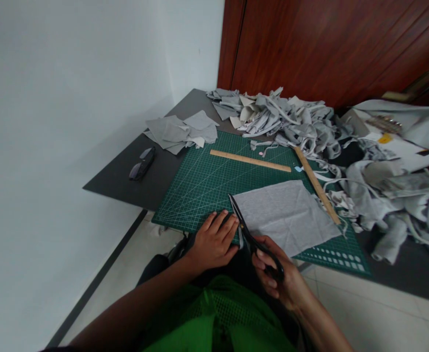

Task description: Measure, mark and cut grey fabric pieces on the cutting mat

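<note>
A grey square of fabric [286,215] lies on the green cutting mat [200,186]. My right hand [278,276] grips black scissors [249,234] whose blades run along the fabric's left edge. A narrow grey strip hangs by the blades. Flat on the mat's near edge, just left of the scissors, rests my left hand [214,242], fingers apart and holding nothing.
Two wooden rulers [250,160] [316,185] lie on the mat. A heap of grey scraps [284,120] fills the back and right of the dark table [126,176]. Cut grey squares [181,132] are stacked at back left, sunglasses [142,164] beside them. White wall left, wooden door behind.
</note>
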The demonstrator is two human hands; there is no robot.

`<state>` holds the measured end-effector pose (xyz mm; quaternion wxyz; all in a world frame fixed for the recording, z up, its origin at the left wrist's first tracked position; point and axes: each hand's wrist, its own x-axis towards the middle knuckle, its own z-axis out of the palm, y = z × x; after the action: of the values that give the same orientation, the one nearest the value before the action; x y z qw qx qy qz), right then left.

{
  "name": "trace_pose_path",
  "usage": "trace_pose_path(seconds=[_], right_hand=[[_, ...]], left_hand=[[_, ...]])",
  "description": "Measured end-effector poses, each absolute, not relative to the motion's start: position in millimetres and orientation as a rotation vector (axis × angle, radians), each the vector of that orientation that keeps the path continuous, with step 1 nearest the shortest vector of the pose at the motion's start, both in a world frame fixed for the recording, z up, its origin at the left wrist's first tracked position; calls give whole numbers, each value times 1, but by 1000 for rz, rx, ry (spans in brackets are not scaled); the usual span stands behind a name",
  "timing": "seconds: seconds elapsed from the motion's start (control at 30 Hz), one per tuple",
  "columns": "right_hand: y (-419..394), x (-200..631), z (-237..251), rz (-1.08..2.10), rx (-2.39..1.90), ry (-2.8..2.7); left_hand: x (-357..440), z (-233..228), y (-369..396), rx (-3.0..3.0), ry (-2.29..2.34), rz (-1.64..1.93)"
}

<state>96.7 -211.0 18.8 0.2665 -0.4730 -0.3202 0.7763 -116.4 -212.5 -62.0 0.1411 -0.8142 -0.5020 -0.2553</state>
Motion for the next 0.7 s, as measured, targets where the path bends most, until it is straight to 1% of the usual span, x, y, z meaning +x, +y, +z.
trace_pose_path(seconds=[0.7], right_hand=[[-215,91,11,2102,-1206,-807]], left_hand=[[-118,-63,-213,-2384,-1452,-716]])
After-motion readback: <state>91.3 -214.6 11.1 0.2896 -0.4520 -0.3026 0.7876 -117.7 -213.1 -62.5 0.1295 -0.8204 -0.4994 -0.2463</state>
